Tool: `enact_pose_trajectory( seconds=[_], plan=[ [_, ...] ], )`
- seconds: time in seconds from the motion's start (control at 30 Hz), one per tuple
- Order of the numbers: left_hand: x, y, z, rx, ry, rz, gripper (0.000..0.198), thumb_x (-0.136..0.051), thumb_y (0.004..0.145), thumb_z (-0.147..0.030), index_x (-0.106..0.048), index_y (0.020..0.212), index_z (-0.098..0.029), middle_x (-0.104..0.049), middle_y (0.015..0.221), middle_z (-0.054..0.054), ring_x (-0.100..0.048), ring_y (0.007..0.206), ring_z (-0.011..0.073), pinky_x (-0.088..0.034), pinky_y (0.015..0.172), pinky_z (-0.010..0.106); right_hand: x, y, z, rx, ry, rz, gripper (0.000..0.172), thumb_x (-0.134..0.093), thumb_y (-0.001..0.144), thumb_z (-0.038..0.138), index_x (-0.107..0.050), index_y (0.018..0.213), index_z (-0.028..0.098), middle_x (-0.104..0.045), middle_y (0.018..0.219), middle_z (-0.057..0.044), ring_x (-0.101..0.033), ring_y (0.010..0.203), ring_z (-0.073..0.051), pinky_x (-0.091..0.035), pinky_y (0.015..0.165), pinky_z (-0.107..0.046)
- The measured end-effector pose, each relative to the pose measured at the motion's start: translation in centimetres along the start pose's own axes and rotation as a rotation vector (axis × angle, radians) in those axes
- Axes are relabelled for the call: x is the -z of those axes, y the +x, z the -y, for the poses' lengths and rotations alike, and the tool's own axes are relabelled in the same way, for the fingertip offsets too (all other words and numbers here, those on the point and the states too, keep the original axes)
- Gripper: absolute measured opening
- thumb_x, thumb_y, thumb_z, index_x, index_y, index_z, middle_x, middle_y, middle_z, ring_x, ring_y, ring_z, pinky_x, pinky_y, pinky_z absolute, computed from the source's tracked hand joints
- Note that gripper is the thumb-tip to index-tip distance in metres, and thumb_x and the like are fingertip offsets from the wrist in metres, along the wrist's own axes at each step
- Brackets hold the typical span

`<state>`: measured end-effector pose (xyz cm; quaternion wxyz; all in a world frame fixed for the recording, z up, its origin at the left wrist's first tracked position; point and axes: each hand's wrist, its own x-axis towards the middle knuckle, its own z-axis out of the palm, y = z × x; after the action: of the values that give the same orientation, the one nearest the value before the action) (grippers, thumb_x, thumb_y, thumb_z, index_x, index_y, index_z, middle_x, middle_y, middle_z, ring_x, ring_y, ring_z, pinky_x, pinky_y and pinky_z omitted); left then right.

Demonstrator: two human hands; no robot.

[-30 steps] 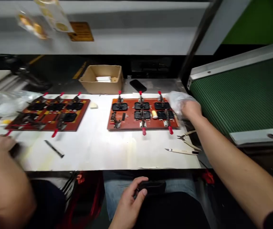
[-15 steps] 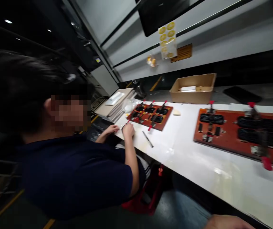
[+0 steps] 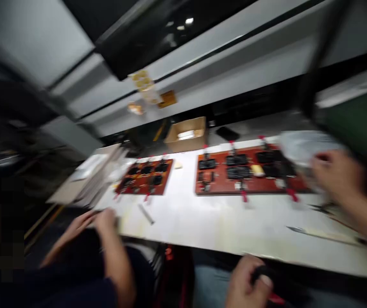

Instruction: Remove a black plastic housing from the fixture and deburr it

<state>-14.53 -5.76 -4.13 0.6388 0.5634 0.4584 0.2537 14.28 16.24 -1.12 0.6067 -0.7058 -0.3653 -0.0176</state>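
Note:
My left hand (image 3: 246,282) is at the bottom, below the table's front edge. Its thumb and fingers are closed on a small black part (image 3: 262,273), whose exact kind is blurred. On the right, my right hand (image 3: 337,173) is raised over the table beside a clear plastic bag (image 3: 308,143); motion smears its fingers, so whether it grips the bag is unclear. Left of that hand lies a reddish-brown fixture board (image 3: 217,186) with black ribbed parts (image 3: 236,160) and red-tipped clamps. A yellowish block (image 3: 257,170) rests on this board.
A co-worker's hands (image 3: 105,222) are at the table edge on the left, near a second fixture board (image 3: 167,177). A knife-like tool (image 3: 324,234) lies at the right front. Behind are a cardboard box (image 3: 186,145) and a dark flat object (image 3: 227,133). Stacked cardboard (image 3: 84,179) stands left.
My view has swung right, so the co-worker and boards sit farther left. My right hand and the plastic bag have come into view, and the black part in my left hand now shows.

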Motion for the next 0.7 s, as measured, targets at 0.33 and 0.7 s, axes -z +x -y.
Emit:
enact_pose_trajectory(
  seconds=[0.33, 0.7],
  plan=[
    [-2.9, 5.6, -7.2, 0.080, -0.340, 0.062, 0.029, -0.078, 0.087, -0.046, -0.080, 0.101, -0.020, -0.052, 0.159, 0.014, -0.057, 0.137, 0.0407, -0.045, 0.116, 0.051, 15.2, -9.1, -0.3, -0.163, 0.206, 0.401, 0.016, -0.063, 0.100, 0.037, -0.072, 0.101, 0.024, -0.076, 0.099, -0.003, -0.070, 0.096, -0.021, -0.052, 0.090, -0.033],
    [-3.2, 7.4, -6.1, 0.196, -0.451, 0.082, 0.026, -0.084, 0.084, -0.033, -0.079, 0.105, -0.017, -0.078, 0.102, 0.011, -0.074, 0.105, 0.0282, -0.058, 0.100, 0.041, 17.9, -13.0, -0.2, -0.748, 0.777, 0.934, 0.028, -0.079, 0.087, 0.043, -0.074, 0.092, 0.016, -0.072, 0.085, 0.000, -0.063, 0.078, -0.013, -0.048, 0.077, -0.027]
  ],
)
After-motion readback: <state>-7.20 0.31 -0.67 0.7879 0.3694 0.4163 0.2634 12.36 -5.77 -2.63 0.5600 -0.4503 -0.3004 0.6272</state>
